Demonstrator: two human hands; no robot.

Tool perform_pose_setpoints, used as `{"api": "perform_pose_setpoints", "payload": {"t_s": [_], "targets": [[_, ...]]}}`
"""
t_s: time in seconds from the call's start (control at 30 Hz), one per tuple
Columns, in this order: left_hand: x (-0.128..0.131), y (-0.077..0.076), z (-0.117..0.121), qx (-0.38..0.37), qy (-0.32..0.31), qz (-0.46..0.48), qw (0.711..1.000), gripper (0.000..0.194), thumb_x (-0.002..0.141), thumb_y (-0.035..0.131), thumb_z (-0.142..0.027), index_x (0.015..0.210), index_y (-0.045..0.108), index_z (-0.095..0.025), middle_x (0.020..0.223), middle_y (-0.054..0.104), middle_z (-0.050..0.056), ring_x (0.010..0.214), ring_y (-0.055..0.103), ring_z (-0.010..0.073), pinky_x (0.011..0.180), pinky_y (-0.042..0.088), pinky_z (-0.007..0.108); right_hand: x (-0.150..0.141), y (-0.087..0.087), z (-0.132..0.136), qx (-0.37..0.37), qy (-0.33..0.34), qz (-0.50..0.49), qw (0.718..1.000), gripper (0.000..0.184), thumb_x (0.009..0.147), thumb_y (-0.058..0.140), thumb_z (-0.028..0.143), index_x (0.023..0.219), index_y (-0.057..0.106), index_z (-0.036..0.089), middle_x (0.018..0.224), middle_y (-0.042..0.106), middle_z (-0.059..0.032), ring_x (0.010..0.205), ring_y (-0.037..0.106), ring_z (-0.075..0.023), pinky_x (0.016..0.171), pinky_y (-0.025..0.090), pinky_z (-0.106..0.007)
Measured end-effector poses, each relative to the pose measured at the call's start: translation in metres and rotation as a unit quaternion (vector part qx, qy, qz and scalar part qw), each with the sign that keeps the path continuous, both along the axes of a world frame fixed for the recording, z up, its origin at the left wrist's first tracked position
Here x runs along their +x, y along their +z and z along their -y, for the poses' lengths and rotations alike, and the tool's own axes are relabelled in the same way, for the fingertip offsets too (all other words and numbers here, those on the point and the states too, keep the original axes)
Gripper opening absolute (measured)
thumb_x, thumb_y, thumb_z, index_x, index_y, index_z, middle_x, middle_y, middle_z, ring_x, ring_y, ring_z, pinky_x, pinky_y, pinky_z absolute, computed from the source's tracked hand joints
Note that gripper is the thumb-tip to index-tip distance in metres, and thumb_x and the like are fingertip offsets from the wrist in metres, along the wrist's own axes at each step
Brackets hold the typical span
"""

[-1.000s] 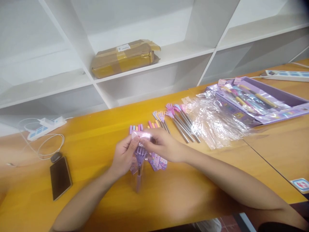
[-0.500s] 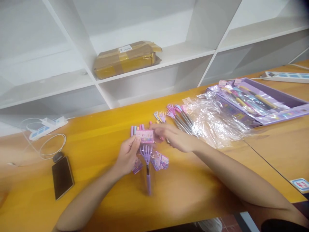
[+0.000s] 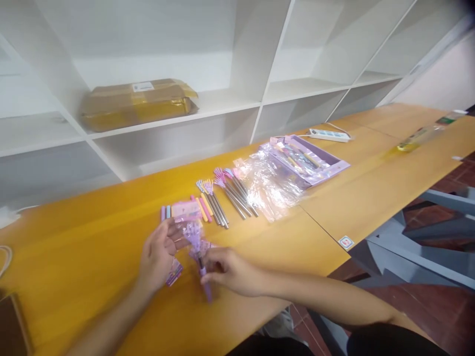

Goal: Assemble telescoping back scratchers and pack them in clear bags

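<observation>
My right hand pinches a purple back scratcher in a clear bag, holding it by the handle just below its metal rod. The scratcher's claw points away from me. My left hand lies palm up beside the claw, fingers stretched out under the bag's top and its pink header card. Below the left hand, a small printed card rests on the table. Past the bag are loose coloured handles and metal rods with claw heads. More such rods lie to their right.
Crumpled clear bags lie against a purple display box holding bagged scratchers. Behind it is a power strip; farther right, a bottle lies on its side. A taped carton sits on the white shelf. A dark phone is at lower left.
My right hand has come back from the loose pieces to the bagged scratcher's handle. My left hand has loosened from its pinch on the header card. The view has swung right.
</observation>
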State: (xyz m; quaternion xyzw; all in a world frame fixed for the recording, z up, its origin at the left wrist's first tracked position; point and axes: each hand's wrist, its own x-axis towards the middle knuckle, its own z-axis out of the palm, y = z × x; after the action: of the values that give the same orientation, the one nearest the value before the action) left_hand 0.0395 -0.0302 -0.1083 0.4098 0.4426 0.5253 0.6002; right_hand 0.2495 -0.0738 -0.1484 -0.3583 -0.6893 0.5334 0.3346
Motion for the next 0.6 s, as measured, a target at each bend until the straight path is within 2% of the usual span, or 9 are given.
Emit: {"api": "perform_pose_setpoints", "payload": {"t_s": [0.1,0.17,0.27,0.33,0.37,0.43,0.5,0.6], "targets": [[0.009,-0.005,0.007,0.010,-0.071,0.039,0.997,0.037,0.102,0.055,-0.049,0.115,0.068,-0.017,0.106,0.077,0.013,0.090,0.075,0.0270,0.081,0.063,0.044,0.054,0.020,-0.025,0.059,-0.113,0.035,0.991,0.028,0.097,0.073,0.049,0.097,0.066,0.022,0.095,0.072,-0.0023,0.083,0.064,-0.0166,0.076,0.049,-0.029],[0.016,-0.013,0.019,0.020,-0.154,0.028,0.987,0.034,0.105,0.052,-0.046,0.112,0.068,-0.017,0.100,0.075,0.012,0.086,0.074,0.0252,0.076,0.062,0.040,0.104,0.033,-0.052,0.124,-0.219,0.090,0.963,0.025,0.101,0.066,0.047,0.106,0.064,0.023,0.100,0.073,-0.0049,0.090,0.067,-0.0195,0.083,0.051,-0.033],[0.027,-0.029,0.041,0.016,-0.269,-0.010,0.963,0.040,0.109,0.046,-0.049,0.106,0.067,-0.016,0.095,0.073,0.012,0.084,0.075,0.0254,0.074,0.062,0.040,0.189,0.048,-0.103,0.183,-0.376,0.213,0.883,0.020,0.101,0.062,0.036,0.114,0.063,0.021,0.104,0.074,-0.0096,0.090,0.067,-0.0229,0.083,0.050,-0.037],[0.033,-0.039,0.052,0.010,-0.314,-0.045,0.948,0.044,0.109,0.045,-0.052,0.102,0.066,-0.015,0.092,0.073,0.012,0.080,0.077,0.0253,0.076,0.063,0.040,0.239,0.056,-0.136,0.174,-0.440,0.322,0.820,0.022,0.100,0.060,0.026,0.120,0.066,0.017,0.109,0.075,-0.0135,0.092,0.066,-0.0233,0.083,0.047,-0.037],[0.035,-0.044,0.056,0.012,-0.331,-0.066,0.941,0.045,0.109,0.044,-0.054,0.100,0.066,-0.015,0.092,0.073,0.012,0.080,0.078,0.0252,0.077,0.063,0.039,0.261,0.059,-0.150,0.155,-0.465,0.380,0.784,0.024,0.100,0.061,0.025,0.121,0.067,0.016,0.109,0.075,-0.0145,0.094,0.066,-0.0234,0.084,0.046,-0.037],[0.037,-0.050,0.059,0.025,-0.369,-0.109,0.923,0.047,0.109,0.044,-0.054,0.097,0.066,-0.015,0.091,0.073,0.012,0.082,0.079,0.0248,0.079,0.063,0.037,0.296,0.063,-0.175,0.137,-0.483,0.412,0.760,0.031,0.101,0.061,0.025,0.128,0.067,0.010,0.114,0.074,-0.0203,0.102,0.065,-0.0262,0.089,0.045,-0.041],[0.038,-0.055,0.058,0.043,-0.402,-0.149,0.902,0.048,0.110,0.043,-0.053,0.095,0.067,-0.015,0.090,0.075,0.012,0.083,0.079,0.0237,0.078,0.062,0.034,0.319,0.063,-0.193,0.114,-0.490,0.433,0.748,0.032,0.104,0.059,0.023,0.128,0.068,0.004,0.117,0.073,-0.0254,0.107,0.065,-0.0281,0.093,0.047,-0.045],[0.039,-0.058,0.055,0.083,-0.419,-0.200,0.882,0.043,0.110,0.042,-0.045,0.091,0.067,-0.015,0.087,0.076,0.011,0.080,0.077,0.0206,0.077,0.059,0.030,0.341,0.057,-0.214,0.078,-0.473,0.460,0.747,0.030,0.105,0.062,0.030,0.127,0.068,0.009,0.124,0.071,-0.0181,0.109,0.068,-0.0258,0.096,0.055,-0.046]]}}
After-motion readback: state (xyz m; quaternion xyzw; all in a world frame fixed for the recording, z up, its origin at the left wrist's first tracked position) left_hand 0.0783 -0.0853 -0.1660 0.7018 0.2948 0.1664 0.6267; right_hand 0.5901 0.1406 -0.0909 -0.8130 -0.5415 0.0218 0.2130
